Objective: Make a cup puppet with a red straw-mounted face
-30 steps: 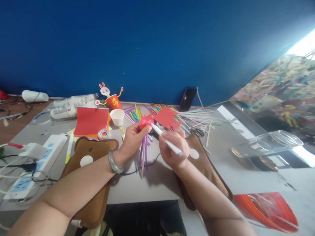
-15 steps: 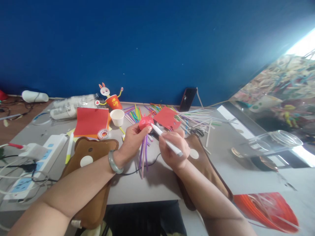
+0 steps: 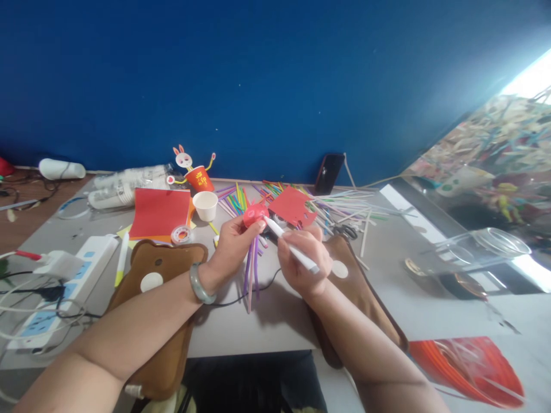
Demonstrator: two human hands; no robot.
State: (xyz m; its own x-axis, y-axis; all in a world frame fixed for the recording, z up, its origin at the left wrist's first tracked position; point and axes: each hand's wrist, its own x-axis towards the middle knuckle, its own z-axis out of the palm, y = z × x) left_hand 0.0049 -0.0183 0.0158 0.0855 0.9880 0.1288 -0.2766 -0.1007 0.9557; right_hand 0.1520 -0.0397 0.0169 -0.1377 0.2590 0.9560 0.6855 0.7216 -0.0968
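Observation:
Between the thumb and fingers of my left hand [image 3: 232,244] is a small red cutout [image 3: 255,214] with a spiky top edge; it looks like paper. My right hand [image 3: 305,258] grips a white marker pen [image 3: 297,252], and the pen's tip rests at the cutout's right side. Purple and pink drinking straws [image 3: 250,275] lie below my left fingers. Just behind the pen lies a red paper sheet [image 3: 293,205] with pieces cut from its lower edge. The cutout's lower part is hidden by my left thumb.
Left are a white paper cup [image 3: 205,205], red paper [image 3: 160,213], a tape roll [image 3: 181,234] and a power strip [image 3: 64,292]. A rabbit-headed cup figure [image 3: 198,176] stands behind. Right are a phone [image 3: 329,174], scissors [image 3: 345,230] and a clear jar [image 3: 469,250]. Brown pads [image 3: 166,332] lie under my forearms.

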